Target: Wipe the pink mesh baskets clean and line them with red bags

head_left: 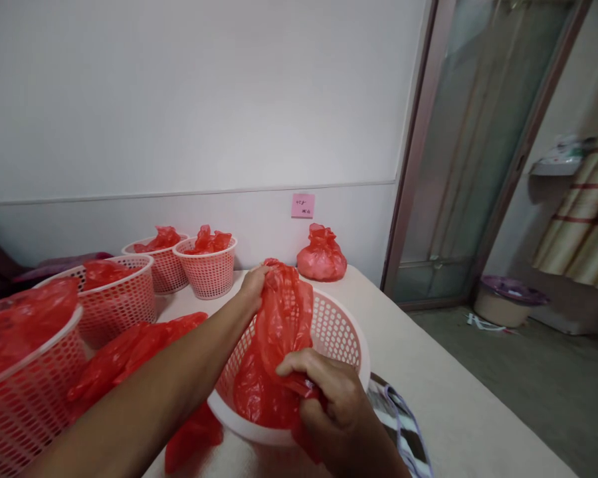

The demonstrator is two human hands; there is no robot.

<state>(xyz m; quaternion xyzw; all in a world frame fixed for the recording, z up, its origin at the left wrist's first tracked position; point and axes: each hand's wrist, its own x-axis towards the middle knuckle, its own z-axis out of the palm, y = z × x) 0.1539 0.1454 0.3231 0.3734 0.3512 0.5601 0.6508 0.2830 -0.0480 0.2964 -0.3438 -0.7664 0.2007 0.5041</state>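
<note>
A red plastic bag point(285, 312) is stretched between my two hands, its lower part sagging into a white perforated basket point(339, 332). My left hand point(254, 287) grips the bag's far end over the basket's back rim. Nearer to me, my right hand point(329, 392) is closed on gathered plastic at the bag's near end, above the front right of the rim. More red plastic bags point(134, 352) lie on the table left of the basket, partly behind my left forearm.
Several baskets with red bags in them, among them a small basket point(206, 269), stand to the left. A tied red bag point(321, 255) sits at the back below a pink note point(303, 206). A striped cloth point(398, 425) lies right of the basket; a lined bin point(503, 302) stands on the floor.
</note>
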